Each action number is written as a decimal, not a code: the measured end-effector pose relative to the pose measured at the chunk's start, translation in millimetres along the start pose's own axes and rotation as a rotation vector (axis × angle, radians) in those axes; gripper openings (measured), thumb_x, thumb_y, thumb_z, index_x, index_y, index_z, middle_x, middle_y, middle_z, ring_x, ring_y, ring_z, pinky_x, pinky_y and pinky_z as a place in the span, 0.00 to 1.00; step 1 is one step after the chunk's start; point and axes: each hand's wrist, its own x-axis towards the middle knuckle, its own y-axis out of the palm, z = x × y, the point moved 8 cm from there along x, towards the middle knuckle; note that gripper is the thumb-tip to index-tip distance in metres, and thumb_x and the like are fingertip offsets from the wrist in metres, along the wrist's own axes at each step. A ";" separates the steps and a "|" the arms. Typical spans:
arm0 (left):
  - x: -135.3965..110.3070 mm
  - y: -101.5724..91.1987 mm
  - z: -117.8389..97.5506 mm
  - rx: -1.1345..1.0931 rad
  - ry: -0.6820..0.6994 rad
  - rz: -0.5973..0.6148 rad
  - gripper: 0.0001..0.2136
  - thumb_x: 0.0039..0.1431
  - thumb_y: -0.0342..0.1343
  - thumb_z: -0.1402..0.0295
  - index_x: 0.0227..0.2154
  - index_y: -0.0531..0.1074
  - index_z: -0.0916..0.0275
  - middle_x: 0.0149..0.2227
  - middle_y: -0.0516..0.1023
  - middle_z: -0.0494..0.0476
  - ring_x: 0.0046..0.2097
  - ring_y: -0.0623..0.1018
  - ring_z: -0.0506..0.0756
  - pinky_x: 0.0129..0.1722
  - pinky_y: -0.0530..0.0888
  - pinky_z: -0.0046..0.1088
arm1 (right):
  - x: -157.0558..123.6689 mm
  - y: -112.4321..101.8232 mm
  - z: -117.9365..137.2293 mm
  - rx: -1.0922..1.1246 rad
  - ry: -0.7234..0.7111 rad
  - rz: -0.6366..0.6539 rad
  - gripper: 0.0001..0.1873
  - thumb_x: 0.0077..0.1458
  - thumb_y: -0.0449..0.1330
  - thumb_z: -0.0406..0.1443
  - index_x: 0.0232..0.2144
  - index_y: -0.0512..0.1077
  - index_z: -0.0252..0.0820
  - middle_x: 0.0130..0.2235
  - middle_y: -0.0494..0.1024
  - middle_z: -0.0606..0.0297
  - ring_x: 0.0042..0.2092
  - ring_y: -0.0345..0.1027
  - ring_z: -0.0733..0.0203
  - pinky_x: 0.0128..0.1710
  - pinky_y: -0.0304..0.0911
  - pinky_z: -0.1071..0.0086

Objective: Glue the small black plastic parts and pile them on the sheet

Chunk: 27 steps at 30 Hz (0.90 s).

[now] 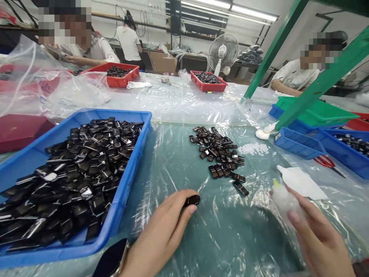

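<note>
My left hand (pixel 170 219) is closed around a small glossy black plastic part (pixel 192 200), whose rounded end shows between thumb and fingers. In my right hand (pixel 314 227) is a translucent white squeeze bottle (pixel 284 200) with a yellowish tip, tilted up and to the left. Beyond my hands lies a loose pile of black plastic parts (pixel 217 148) on the plastic-covered table. Beside that pile is a scatter of small white pieces (pixel 253 149). To the left of my left hand, a blue tray (pixel 115 219) holds many more black parts.
A white sheet (pixel 302 182) and red-handled scissors (pixel 328 163) lie at the right, near a small blue bin (pixel 300 143). A slanted green post (pixel 323 80) rises there. Red trays (pixel 211 87) stand farther back, near a fan (pixel 222 52). Several people are around the tables.
</note>
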 end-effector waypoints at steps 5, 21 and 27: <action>-0.8 1.2 5.3 0.036 -0.022 -0.005 0.12 0.72 0.40 0.64 0.53 0.61 0.58 0.47 0.77 0.61 0.45 0.79 0.59 0.38 0.79 0.33 | 67.2 12.2 -5.4 0.052 -0.015 0.007 0.24 0.49 0.69 0.45 0.48 0.73 0.46 0.50 0.79 0.57 0.56 0.70 0.45 0.54 0.66 0.57; -2.7 6.7 13.6 0.026 -0.033 -0.027 0.13 0.70 0.45 0.62 0.55 0.64 0.50 0.52 0.76 0.55 0.51 0.78 0.58 0.49 0.77 0.33 | 186.9 -19.8 -42.0 -0.588 -0.219 0.166 0.15 0.63 0.59 0.40 0.50 0.71 0.42 0.51 0.74 0.58 0.45 0.72 0.56 0.43 0.70 0.57; -0.1 3.9 11.3 0.055 0.005 -0.015 0.13 0.70 0.46 0.64 0.55 0.64 0.50 0.51 0.77 0.53 0.51 0.79 0.57 0.48 0.78 0.31 | 212.0 8.0 -42.4 -0.704 -0.230 0.164 0.15 0.62 0.59 0.39 0.51 0.70 0.42 0.52 0.73 0.58 0.46 0.72 0.55 0.44 0.69 0.56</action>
